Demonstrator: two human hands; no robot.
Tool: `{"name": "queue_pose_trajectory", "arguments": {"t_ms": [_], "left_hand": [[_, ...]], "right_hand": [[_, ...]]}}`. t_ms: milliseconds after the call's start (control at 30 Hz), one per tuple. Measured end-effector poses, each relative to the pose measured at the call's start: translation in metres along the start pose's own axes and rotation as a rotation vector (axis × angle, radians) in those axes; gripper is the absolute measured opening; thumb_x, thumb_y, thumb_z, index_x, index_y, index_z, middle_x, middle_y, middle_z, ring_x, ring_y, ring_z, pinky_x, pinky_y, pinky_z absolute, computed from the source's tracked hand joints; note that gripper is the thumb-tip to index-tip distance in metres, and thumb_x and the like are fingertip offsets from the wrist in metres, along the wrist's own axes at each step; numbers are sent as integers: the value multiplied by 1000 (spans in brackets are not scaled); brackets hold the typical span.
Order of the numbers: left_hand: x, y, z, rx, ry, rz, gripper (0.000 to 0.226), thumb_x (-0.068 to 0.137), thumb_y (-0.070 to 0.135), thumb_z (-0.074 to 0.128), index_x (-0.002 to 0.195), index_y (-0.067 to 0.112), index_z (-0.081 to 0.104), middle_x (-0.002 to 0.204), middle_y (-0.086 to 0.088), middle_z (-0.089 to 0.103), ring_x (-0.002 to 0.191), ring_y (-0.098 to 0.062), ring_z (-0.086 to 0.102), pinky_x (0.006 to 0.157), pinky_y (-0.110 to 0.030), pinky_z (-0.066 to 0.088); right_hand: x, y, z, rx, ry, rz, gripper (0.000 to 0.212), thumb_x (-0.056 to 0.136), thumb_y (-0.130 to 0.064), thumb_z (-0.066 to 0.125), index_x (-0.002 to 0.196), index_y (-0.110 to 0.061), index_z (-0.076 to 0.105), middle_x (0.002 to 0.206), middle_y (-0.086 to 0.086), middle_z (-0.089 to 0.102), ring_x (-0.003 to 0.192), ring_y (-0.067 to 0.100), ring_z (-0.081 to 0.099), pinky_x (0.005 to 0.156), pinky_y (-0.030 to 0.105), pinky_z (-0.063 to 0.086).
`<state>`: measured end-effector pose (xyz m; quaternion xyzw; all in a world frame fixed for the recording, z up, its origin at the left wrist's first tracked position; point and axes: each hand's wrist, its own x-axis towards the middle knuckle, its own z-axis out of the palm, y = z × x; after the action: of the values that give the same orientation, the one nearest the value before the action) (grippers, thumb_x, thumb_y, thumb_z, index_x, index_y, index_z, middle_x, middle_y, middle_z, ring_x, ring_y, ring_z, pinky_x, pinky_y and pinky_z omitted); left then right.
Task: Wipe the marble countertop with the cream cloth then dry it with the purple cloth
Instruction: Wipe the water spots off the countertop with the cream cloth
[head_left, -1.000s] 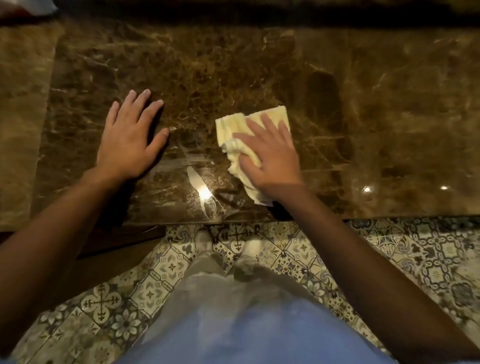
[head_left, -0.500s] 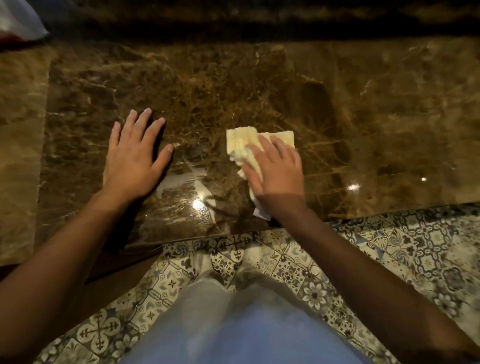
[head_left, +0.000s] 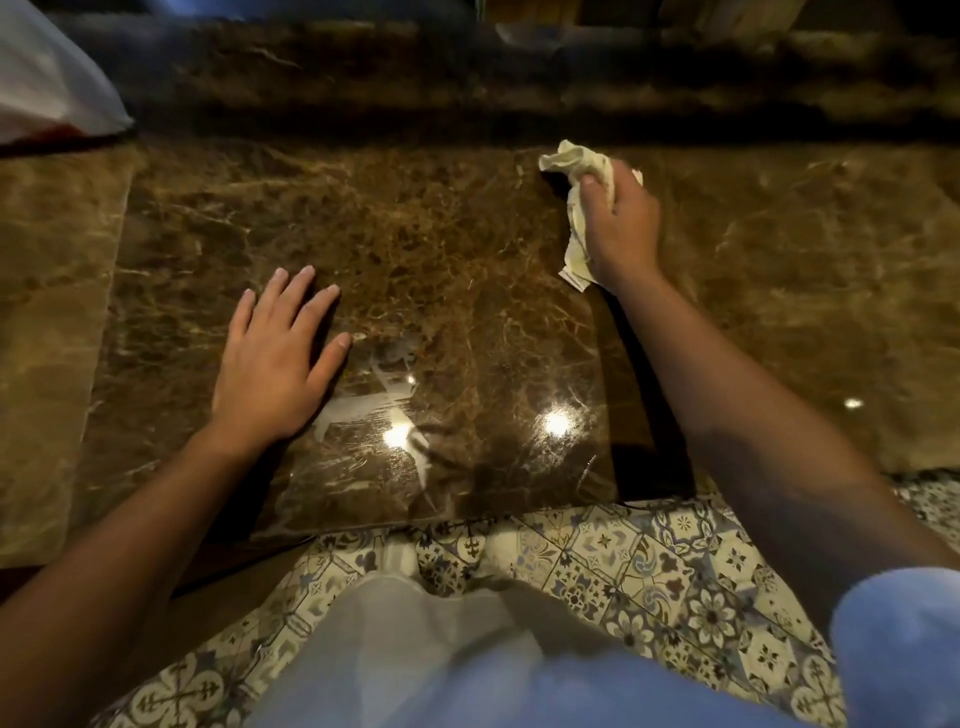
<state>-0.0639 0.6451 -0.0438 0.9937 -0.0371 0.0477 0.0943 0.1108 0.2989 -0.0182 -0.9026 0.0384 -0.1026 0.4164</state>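
A: Which surface is shown, and how is it lit?

B: A brown marble countertop (head_left: 467, 249) with pale veining is seen from above. Bright ceiling reflections and pale wet streaks (head_left: 363, 410) are carried on its near part, close to the front edge.

A: How is the left hand placed?

B: The left hand (head_left: 275, 364) is laid flat, palm down, on the marble near the front edge. Its fingers are extended and slightly spread, and nothing is held in it. The wet streaks are found just beside its thumb.

A: And the right hand?

B: The right hand (head_left: 618, 223) is stretched toward the back of the slab, close to the raised marble ledge (head_left: 519, 67). Its fingers are curled and clamped on the cream cloth (head_left: 576, 171), which is bunched. One crumpled end is pushed out past the fingertips; the other end is trailed beside the wrist. Whether the cloth is pressed to the marble or lifted off it cannot be told.

A: What else is visible?

B: Patterned floor tiles (head_left: 649, 571) are seen below the counter edge, and a white bag-like object (head_left: 47, 88), blurred, is seen at the far left corner.
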Motion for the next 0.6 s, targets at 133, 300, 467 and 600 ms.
{"name": "queue_pose_trajectory", "arguments": {"t_ms": [133, 300, 467, 600], "left_hand": [[1, 2, -2, -13, -8, -6, 61, 105, 50, 37, 157, 18, 43, 168, -12, 35, 159, -32, 23, 127, -52, 14], [0, 4, -5, -21, -11, -19, 61, 105, 50, 39, 157, 19, 43, 169, -12, 34, 159, -32, 23, 127, -52, 13], [0, 8, -6, -16, -16, -27, 59, 105, 47, 43, 156, 18, 43, 168, -13, 35, 158, -33, 24, 127, -50, 12], [-1, 10, -10, -11, -13, -36, 58, 106, 45, 45, 157, 17, 43, 168, -13, 35, 158, -33, 24, 127, -51, 12]], "right_hand": [[-3, -18, 20, 64, -174, -63, 18, 94, -38, 57, 95, -32, 73, 83, -17, 68, 75, -4, 59, 68, 27, 48], [-81, -36, 28, 155, -386, -211, 13, 82, -30, 65, 76, -27, 76, 66, -12, 68, 63, -2, 62, 60, 27, 46], [-153, -39, 7, 194, -552, -293, 27, 79, -27, 64, 87, -10, 83, 83, 10, 80, 77, 23, 72, 71, 37, 56], [-193, -32, -15, 211, -629, -289, 33, 78, -31, 59, 69, -2, 71, 68, 13, 69, 66, 25, 61, 63, 38, 48]]}}
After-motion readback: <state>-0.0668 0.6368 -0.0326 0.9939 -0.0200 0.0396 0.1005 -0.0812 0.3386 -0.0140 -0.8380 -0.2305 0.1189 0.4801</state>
